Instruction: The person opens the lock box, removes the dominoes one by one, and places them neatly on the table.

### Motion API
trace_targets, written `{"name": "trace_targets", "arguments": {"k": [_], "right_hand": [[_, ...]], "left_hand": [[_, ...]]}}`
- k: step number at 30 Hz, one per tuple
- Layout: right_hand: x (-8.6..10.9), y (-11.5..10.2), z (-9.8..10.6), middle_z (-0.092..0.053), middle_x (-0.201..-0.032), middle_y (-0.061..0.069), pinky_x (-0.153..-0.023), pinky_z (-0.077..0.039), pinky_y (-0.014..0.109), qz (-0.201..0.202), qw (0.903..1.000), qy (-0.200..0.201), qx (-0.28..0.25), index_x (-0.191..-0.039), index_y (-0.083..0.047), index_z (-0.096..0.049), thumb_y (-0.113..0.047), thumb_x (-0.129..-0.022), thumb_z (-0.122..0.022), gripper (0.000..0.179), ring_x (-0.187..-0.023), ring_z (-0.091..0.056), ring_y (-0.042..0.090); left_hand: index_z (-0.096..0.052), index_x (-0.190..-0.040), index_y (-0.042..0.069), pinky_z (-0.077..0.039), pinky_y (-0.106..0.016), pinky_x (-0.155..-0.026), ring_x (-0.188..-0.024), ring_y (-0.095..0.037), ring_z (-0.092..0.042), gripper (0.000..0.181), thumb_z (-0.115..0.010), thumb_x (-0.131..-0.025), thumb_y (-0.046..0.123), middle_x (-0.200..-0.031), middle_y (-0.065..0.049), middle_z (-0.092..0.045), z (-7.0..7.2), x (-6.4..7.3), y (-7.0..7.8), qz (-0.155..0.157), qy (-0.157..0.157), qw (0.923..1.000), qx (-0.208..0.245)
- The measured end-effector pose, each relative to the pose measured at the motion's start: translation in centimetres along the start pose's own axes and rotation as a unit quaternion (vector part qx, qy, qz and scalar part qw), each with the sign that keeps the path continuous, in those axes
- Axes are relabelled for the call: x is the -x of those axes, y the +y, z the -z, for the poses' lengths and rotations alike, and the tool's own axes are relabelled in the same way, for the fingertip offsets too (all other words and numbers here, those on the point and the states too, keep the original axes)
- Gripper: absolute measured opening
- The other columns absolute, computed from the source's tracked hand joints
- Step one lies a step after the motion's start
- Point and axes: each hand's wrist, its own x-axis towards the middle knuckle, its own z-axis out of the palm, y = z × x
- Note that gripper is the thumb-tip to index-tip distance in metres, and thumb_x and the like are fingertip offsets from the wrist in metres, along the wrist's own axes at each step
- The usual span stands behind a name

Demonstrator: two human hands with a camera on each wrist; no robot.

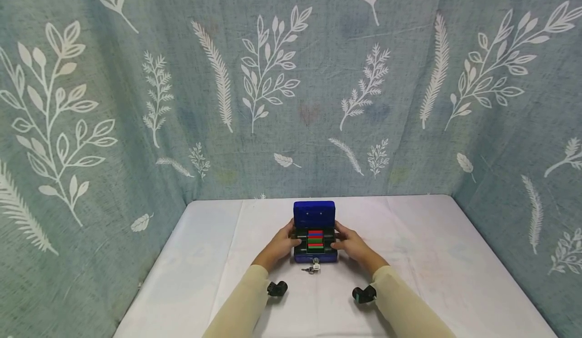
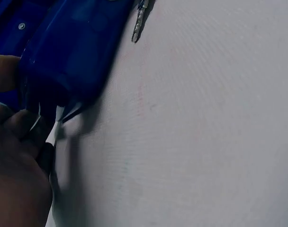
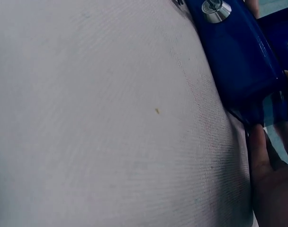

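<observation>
A blue metal cash box (image 1: 298, 258) stands on the white-covered table with its lid (image 1: 313, 213) raised toward the back. My left hand (image 1: 278, 248) grips its left side, the thumb over the rim and the fingers outside along the wall. On the opposite side my right hand (image 1: 355, 246) holds it the same way. Inside, a black tray (image 1: 300, 234) bears a column of red, blue and green pieces (image 1: 315, 240) in its middle. A silver lock (image 3: 217, 11) sits on the box front, and keys (image 1: 310, 270) hang there over the cloth.
The white tablecloth (image 1: 218, 277) spreads around the box on all sides. Behind and beside the table hangs a blue-green curtain (image 1: 318, 151) with white leaf prints. A black device is strapped at each wrist, the left one (image 1: 278, 288) and the right one (image 1: 364, 294).
</observation>
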Motion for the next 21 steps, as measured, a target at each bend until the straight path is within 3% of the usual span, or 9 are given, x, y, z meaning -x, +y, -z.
{"name": "trace_targets", "arguments": {"k": [4,11,21], "right_hand": [[-0.10,0.01,0.08,-0.039,-0.151,0.015,-0.110,-0.027,0.059,-0.002,1.0000,-0.009,0.000,-0.154,-0.013,-0.031,0.005,-0.083,-0.066,0.081,-0.132,-0.042,0.038],[-0.07,-0.19,0.07,-0.043,-0.148,0.014,-0.111,-0.024,0.059,-0.017,0.9998,-0.012,-0.001,-0.154,-0.016,-0.031,0.006,-0.083,-0.064,0.081,-0.134,-0.040,0.037],[-0.19,-0.56,-0.65,-0.043,-0.147,0.017,-0.113,-0.022,0.057,0.003,0.9997,-0.007,0.023,-0.154,-0.013,-0.031,0.008,-0.080,-0.060,0.082,-0.138,-0.034,0.038]], "left_hand": [[-0.022,-0.156,0.016,-0.022,-0.053,-0.114,-0.137,-0.029,-0.037,0.083,-0.062,-0.086,-0.003,-0.147,-0.010,-0.045,0.05,0.01,-0.04,-0.009,-0.010,0.9998,0.014],[-0.021,-0.156,0.010,-0.017,-0.052,-0.115,-0.140,-0.028,-0.032,0.082,-0.062,-0.086,-0.003,-0.148,-0.011,-0.043,0.03,0.15,0.19,-0.006,-0.018,0.9996,0.018],[-0.024,-0.154,0.003,-0.017,-0.051,-0.116,-0.140,-0.029,-0.031,0.079,-0.063,-0.084,0.001,-0.148,-0.015,-0.042,0.25,-0.07,0.47,0.011,-0.014,0.9998,0.013]]}}
